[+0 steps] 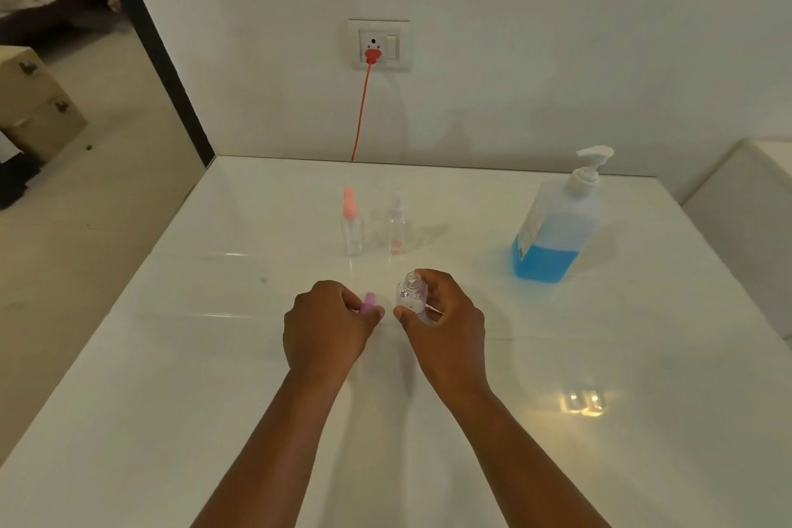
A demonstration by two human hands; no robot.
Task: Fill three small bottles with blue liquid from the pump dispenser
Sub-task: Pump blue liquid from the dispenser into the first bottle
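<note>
My right hand (445, 317) curls around a small clear uncapped bottle (411, 295), near-upright, its open neck tipped slightly away from me. My left hand (325, 324) pinches its purple cap (367, 303). The blue pump dispenser (557, 223) stands upright far right.

Soft, slightly dim indoor light, bright rectangular glare patch on the glossy white table (583, 402), faint streak reflections across its middle, pale shadows on the wall (514, 56), wide-angle bending at edges, mild overall softness, far bottles hazy.
</note>
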